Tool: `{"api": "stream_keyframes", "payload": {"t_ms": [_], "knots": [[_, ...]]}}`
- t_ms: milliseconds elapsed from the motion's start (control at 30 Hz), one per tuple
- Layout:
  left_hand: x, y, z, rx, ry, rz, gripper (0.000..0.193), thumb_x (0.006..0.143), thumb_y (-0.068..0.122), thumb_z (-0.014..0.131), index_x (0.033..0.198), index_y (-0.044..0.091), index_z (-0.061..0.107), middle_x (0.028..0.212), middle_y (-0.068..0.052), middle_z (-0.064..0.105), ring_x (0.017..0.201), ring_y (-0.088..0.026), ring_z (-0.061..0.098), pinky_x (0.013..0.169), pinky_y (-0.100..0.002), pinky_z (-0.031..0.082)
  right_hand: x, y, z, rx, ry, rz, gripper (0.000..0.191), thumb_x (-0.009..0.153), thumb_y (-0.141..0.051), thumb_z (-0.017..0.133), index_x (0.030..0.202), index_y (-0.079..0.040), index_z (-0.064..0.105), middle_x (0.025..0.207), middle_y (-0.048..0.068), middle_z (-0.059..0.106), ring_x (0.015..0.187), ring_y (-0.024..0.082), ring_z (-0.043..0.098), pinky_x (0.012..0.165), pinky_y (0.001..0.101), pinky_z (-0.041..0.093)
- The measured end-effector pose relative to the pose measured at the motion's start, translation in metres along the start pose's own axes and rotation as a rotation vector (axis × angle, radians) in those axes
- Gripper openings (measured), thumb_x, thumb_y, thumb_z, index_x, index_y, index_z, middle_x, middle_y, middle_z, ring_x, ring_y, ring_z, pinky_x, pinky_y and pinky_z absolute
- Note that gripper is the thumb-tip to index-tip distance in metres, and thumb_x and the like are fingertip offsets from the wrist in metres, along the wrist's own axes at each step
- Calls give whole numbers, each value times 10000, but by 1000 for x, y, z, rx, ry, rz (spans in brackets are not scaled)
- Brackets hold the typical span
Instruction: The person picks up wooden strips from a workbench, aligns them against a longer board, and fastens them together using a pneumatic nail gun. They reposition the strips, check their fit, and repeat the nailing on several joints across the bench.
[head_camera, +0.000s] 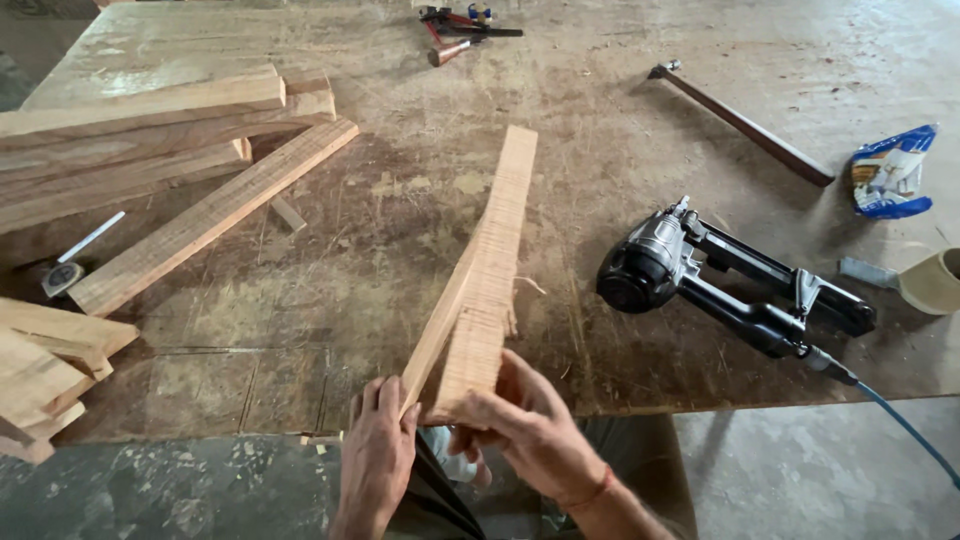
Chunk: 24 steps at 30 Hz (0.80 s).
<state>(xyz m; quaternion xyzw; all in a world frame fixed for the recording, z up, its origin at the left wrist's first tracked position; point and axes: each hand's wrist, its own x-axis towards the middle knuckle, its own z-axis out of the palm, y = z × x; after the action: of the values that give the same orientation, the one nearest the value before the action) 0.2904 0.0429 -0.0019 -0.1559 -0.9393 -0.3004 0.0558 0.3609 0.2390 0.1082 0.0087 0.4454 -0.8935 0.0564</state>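
Head view shows both hands, left (375, 450) and right (530, 430), grasping the near end of a long pale rough-sawn wooden plank (490, 270) angled away over the worn bench (330, 300); a black nail gun (700, 275) lies right of them.

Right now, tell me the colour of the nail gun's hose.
Blue; the hose off the nail gun shows best in the head view.

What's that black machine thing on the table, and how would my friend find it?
Start at the big wooden workbench. Look to the right of the plank held by both hands: the nail gun lies there on its side. It is the only black-and-silver tool, with a round head and a blue hose trailing off the edge.
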Motion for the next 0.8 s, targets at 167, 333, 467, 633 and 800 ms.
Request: {"api": "stream_keyframes", "payload": {"t_ms": [167,333,467,633,800], "knots": [[30,1,-46,112,-370,-45,718,808,167,705,1467,96,428,1097,-164,683,993,-370,676,830,-467,577,11,31,13,-79,9,71,583,952,-206,661,1411,48,408,1085,199,729,772,219,753,638,336,647],[72,31,-71,-44,-255,-134,585,1038,399,497,1547,140,374,847,-71,724,589,-200,623,516,-356,502,26,84,14,-85,62,156,553,969,-194,694,1383,21,398,1122,176,698,854,227,746,728,361,659],[129,67,-18,94,-535,-131,938,948,524,646,1590,33,169,805,-93,692,528,-147,512,426,-264,413,32,106,1,-39,5,211,534,963,-201,711,1347,7,403,1119,163,711,906,222,758,779,365,661],[159,58,55,236,-53,283,795,750,257,805,1331,-24,340,918,-209,677,684,-274,668,526,-371,567,40,106,-17,-157,-58,243,451,975,-237,690,1271,14,461,971,150,733,813,227,765,677,359,646],[164,27,61,275,-247,224,647,1055,184,583,1603,-11,301,921,-157,682,729,-267,756,573,-423,646,41,85,-36,-751,29,-8,232,962,-160,733,1055,27,632,925,138,751,758,217,755,641,358,659]]}}
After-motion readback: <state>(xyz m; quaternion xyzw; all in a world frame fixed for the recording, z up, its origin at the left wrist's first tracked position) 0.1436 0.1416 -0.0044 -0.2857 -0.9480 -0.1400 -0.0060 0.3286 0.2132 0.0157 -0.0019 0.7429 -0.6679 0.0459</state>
